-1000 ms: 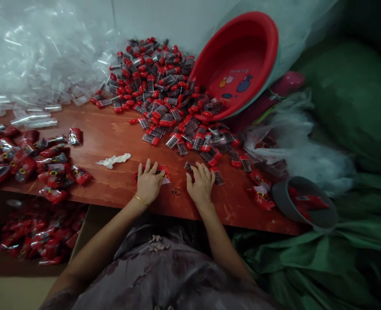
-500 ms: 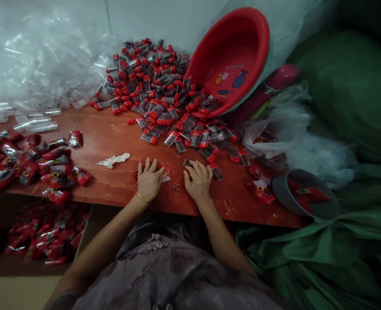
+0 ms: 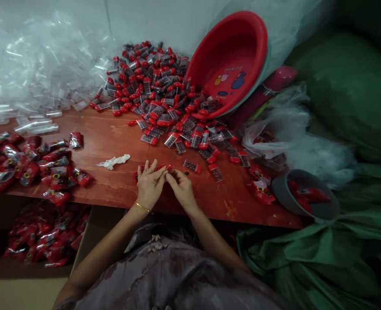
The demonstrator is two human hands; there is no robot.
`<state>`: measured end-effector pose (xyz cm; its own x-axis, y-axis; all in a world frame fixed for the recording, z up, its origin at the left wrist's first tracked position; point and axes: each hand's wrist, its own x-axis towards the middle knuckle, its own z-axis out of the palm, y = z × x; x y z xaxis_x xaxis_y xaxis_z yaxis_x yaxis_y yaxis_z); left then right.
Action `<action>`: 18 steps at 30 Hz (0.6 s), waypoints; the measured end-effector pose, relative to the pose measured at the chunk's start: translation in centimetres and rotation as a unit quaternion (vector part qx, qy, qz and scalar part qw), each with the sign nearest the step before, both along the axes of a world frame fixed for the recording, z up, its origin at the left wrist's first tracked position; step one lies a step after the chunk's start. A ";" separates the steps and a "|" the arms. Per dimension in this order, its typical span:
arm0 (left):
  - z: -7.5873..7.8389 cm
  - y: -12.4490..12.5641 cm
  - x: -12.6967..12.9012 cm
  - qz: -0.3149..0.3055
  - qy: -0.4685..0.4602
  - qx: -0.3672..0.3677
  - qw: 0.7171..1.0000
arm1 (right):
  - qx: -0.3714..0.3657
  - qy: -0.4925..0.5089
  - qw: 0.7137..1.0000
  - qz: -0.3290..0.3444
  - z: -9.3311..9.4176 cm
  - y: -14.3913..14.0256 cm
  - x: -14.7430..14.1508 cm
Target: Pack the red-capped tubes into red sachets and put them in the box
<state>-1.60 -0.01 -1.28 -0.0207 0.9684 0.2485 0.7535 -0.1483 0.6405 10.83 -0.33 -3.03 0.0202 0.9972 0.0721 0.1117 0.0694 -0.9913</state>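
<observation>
on the wooden surface (image 3: 119, 133) the left hand (image 3: 149, 183) lies spread on a red packet (image 3: 151, 169) whose edge the right hand (image 3: 181, 186) pinches, while at 1 o'clock a tipped red basin (image 3: 232, 64) spills red-capped vials (image 3: 158, 90).

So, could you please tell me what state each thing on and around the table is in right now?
Left hand: flat on a red packet.
Right hand: fingertips at the packet's edge.
Red basin: tipped on its side.
Capped tubes: loose pile, spilling from the basin.
Filled packets: heaped at the table's left.
Grey tub: open, tilted, holding red packets.
</observation>
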 end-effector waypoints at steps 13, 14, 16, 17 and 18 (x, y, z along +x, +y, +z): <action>0.7 -0.3 0.1 -0.017 -0.103 -0.035 0.994 | 0.020 0.098 0.995 -0.028 1.6 0.4 -0.4; 0.7 -0.3 0.1 -0.018 -0.105 -0.035 0.994 | 0.013 0.112 0.993 -0.023 1.6 0.4 -0.5; 0.7 -0.3 0.1 -0.019 -0.111 -0.031 0.993 | -0.001 0.137 0.990 -0.029 1.4 0.6 -0.6; 0.8 -0.3 0.1 -0.018 -0.113 -0.029 0.993 | -0.004 0.142 0.989 -0.037 1.2 0.7 -0.7; 0.8 -0.3 0.1 -0.018 -0.115 -0.027 0.993 | -0.004 0.142 0.989 -0.045 1.1 0.7 -0.7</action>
<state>-1.51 -0.33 -0.46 -0.0368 0.9814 0.1884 0.5805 -0.1325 0.8034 10.16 0.40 -1.95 0.1282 0.9908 0.0432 -0.1651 0.0643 -0.9842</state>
